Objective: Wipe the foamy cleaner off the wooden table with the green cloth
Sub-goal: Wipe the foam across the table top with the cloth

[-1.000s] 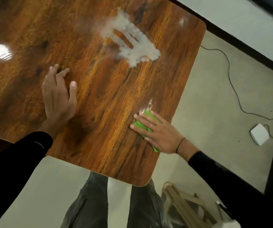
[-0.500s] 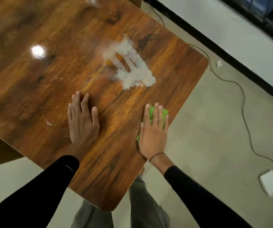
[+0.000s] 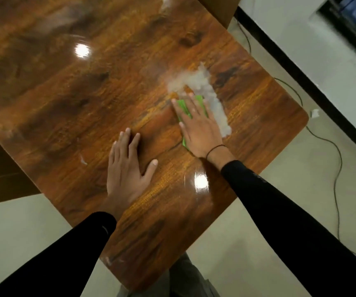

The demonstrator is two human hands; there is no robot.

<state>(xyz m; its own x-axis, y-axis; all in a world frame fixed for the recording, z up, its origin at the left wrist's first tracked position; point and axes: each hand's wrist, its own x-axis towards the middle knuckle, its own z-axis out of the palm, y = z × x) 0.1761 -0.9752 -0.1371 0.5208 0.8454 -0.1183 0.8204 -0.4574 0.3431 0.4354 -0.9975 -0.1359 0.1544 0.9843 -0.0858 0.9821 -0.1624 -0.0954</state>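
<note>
The right hand [image 3: 200,129] lay flat on the green cloth [image 3: 182,108], fingers straight and spread, palm pressing the cloth down against the desk [image 3: 87,99] rather than curling round it. A thin dark band circled that wrist, and a black sleeve ran back from it toward the lower right. The cloth showed only in strips between and beside the fingers, with a green edge peeking out under the heel of the hand on the left side. Its far end sat right at the near edge of the foamy cleaner [image 3: 202,86], a pale whitish patch that stretched from beyond the fingertips down along the right side of the hand.

The left hand [image 3: 127,170] rested open on bare wood just beside and nearer than the right, fingers extended, thumb splayed out toward the right; it held nothing. Its sleeve was black too.

No writing or label could be read anywhere (the far part of the picture was blurred).

The desk was glossy brown wood grain with rounded corners, carrying two bright reflections of ceiling lights. Beneath it lay a pale floor [image 3: 301,189], where a thin dark cable [image 3: 338,168] trailed along the right side, near a white wall with a black skirting strip
</note>
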